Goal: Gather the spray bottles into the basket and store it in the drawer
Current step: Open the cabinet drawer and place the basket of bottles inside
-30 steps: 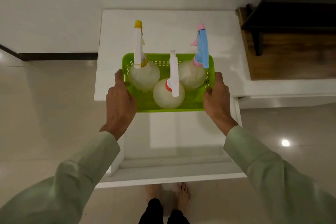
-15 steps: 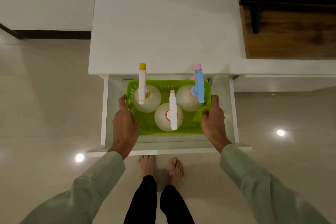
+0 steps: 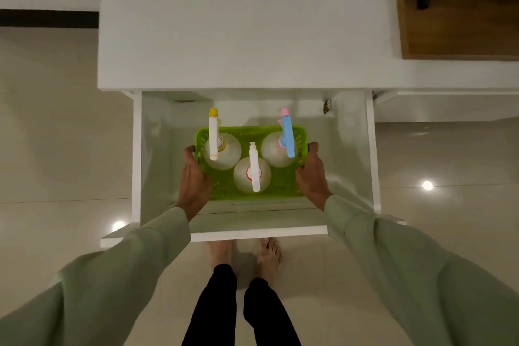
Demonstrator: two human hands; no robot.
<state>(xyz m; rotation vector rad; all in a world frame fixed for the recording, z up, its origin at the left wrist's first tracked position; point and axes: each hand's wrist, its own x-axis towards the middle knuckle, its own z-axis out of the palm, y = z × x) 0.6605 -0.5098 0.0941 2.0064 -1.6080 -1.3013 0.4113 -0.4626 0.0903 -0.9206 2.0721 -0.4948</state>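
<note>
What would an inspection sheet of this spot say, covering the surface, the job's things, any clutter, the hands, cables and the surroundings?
Surface: white cabinet top, bare; its white open drawer is pulled out below.
Job's things: green perforated plastic basket is down inside the drawer, carrying three round translucent spray bottles, upright: yellow-capped, white-nozzled and blue-triggered.
Clutter: small dark speck at the drawer's back right corner; too small to identify.
Hands: left hand grips the basket's left rim; right hand grips its right rim.
Cables: nothing seen.
Surroundings: glossy tiled floor with light reflections; wooden furniture at upper right; bare feet below the drawer front.
</note>
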